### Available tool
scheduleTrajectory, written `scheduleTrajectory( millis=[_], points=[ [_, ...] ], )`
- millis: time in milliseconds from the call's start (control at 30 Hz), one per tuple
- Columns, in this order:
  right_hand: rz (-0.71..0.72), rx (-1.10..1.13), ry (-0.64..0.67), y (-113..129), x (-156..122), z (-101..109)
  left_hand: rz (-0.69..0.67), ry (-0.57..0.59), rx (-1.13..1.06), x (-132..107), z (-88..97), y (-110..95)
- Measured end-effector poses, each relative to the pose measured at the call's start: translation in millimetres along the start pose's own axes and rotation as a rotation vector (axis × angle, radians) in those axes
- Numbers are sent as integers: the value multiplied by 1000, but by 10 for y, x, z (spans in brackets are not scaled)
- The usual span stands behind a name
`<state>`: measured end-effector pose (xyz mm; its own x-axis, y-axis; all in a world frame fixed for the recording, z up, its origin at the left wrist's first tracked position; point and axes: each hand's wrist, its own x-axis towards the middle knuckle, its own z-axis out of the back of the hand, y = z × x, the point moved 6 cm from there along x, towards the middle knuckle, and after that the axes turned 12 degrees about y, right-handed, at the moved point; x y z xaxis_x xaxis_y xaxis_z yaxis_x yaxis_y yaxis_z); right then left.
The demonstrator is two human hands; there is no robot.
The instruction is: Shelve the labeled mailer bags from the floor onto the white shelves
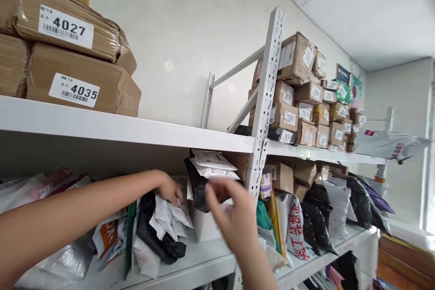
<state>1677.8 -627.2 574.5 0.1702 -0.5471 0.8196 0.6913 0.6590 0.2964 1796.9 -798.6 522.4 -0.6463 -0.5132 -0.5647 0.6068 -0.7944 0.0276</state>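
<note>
My left hand (169,188) reaches into the middle shelf (190,265) and rests its curled fingers on top of the white and grey mailer bags (170,219) standing there. My right hand (233,215) is raised in front of the shelf, fingers spread and blurred by motion, holding nothing. Just behind it sit a black bag (199,188) and white mailers (214,165) stacked on a white box (207,224). A black bag (156,238) leans under my left hand.
Cardboard boxes labelled 4027 (66,29) and 4035 (74,91) sit on the top shelf (136,129). A perforated white upright (267,99) divides the racks. More labelled boxes (302,99) and bags (319,217) fill the right rack. A grey parcel (390,145) lies at far right.
</note>
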Motion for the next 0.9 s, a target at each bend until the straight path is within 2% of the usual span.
scheduleTrajectory(
  millis=[33, 67, 133, 200, 300, 400, 533, 633, 700, 800, 900],
  points=[
    [-17, -167, -74, -5, 170, 150, 0, -8, 5, -17, -5, 17],
    [-86, -326, -37, -63, 357, 200, 2, -15, 8, -33, -9, 29],
    [-275, -499, 166, -276, 666, 149, 7, -29, 10, -49, -14, 35],
    [-386, -536, 343, -452, 820, 49, 3, -41, 13, -49, -16, 23],
    [-317, -543, 442, -496, 877, -8, -7, -53, 26, -41, -15, -2],
    [-214, -445, 547, -470, 853, -2, -2, -43, 41, -45, -20, -18],
    [-182, -316, 680, -502, 846, 15, 12, -35, 48, -70, -26, -33],
    [-164, -303, 770, -549, 837, -8, 26, -48, 42, -93, -25, -32],
    [-132, -343, 750, -565, 836, -6, 29, -58, 38, -107, -23, -33],
    [-85, -423, 622, -570, 819, -3, 29, -68, 38, -127, -20, -41],
    [-100, -567, 520, -627, 753, -56, 29, -64, 40, -133, -21, -55]
  ],
)
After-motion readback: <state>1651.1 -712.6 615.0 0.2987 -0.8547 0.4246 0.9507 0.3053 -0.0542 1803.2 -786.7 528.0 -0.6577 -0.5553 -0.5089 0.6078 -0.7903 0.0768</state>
